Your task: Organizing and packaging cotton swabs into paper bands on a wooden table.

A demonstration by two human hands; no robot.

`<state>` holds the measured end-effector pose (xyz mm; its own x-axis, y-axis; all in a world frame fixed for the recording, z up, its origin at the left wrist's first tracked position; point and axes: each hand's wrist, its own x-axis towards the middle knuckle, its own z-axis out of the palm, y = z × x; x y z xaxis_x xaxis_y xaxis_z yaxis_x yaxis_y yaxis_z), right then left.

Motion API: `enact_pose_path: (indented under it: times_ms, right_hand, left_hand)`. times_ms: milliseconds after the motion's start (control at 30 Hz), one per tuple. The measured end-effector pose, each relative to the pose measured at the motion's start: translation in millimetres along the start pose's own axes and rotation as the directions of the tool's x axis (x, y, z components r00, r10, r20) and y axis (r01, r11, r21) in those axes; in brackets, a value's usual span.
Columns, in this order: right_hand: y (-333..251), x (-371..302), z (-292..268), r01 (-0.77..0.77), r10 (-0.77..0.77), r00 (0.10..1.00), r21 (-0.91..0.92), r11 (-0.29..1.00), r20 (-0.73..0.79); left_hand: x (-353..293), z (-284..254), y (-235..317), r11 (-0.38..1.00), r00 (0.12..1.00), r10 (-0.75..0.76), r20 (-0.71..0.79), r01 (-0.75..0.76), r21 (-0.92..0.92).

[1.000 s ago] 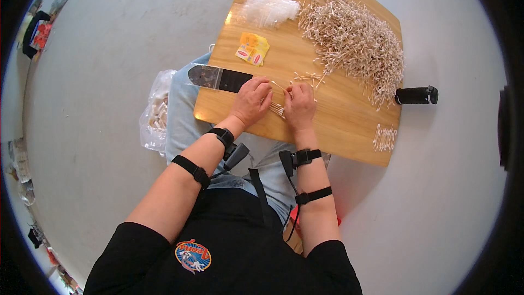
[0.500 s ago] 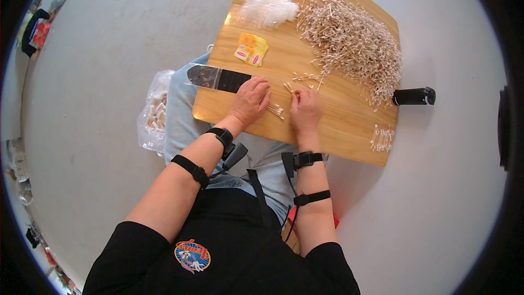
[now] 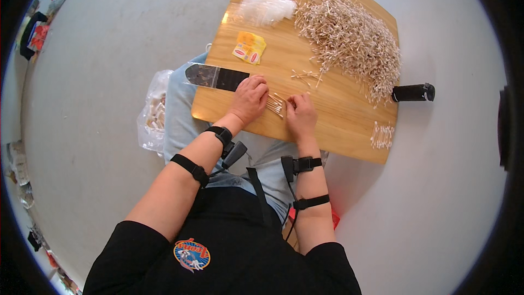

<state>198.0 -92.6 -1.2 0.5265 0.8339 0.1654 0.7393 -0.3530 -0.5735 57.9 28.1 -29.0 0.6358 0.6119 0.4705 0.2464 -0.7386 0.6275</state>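
Between my hands, several cotton swabs [image 3: 274, 105] lie side by side near the table's front edge. My left hand [image 3: 250, 98] is closed over their left ends, so their hold under the fingers is partly hidden. On the other side, my right hand [image 3: 301, 115] is pinched, its fingertips at the end of a swab that slants toward the row. A few loose swabs [image 3: 309, 76] lie crossed just beyond it. A large heap of cotton swabs [image 3: 352, 44] covers the table's far right.
On the wooden table [image 3: 344, 126] are clear plastic bags [image 3: 267, 6], yellow cards [image 3: 250, 48] and a black strip in clear plastic [image 3: 218, 76]. A swab row [image 3: 382, 135] lies at the right corner. A black cylinder [image 3: 414, 92] stands beyond the right edge; a filled plastic bag [image 3: 154, 112] is at left.
My right hand has come nearer and toward the left hand, bringing swabs from beside the loose ones to the row. My left hand has hardly moved.
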Motion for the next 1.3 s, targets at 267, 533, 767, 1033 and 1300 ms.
enact_pose_path:
  times_ms: [267,533,767,1033,1300]
  right_hand:
    - [25.2,-3.6,3.9,0.023,-0.029,0.992,-0.051,0.998,-0.119]
    - [16.3,1.2,8.0,-0.012,0.014,0.999,0.069,0.998,-0.032]
    - [27.5,-9.9,7.9,-0.034,0.02,0.982,-0.071,0.997,-0.186]
    - [25.3,11.7,7.1,-0.068,0.069,0.997,0.015,0.998,-0.045]
    - [15.3,15.8,11.6,0.089,-0.09,0.996,0.027,0.996,0.028]
  left_hand:
    - [-0.1,2.2,-0.4,1.0,1.0,0.017,-0.011,-0.017,0.0]
    - [-2.1,0.9,-1.9,0.997,0.999,-0.037,0.0,0.036,-0.061]
    - [0.5,0.3,-2.5,0.988,0.987,-0.144,-0.07,0.139,-0.067]
    - [-0.5,2.6,-4.3,0.98,0.976,-0.184,-0.113,0.174,-0.092]
    - [-1.5,2.7,-6.5,0.97,0.962,-0.236,-0.139,0.224,-0.095]
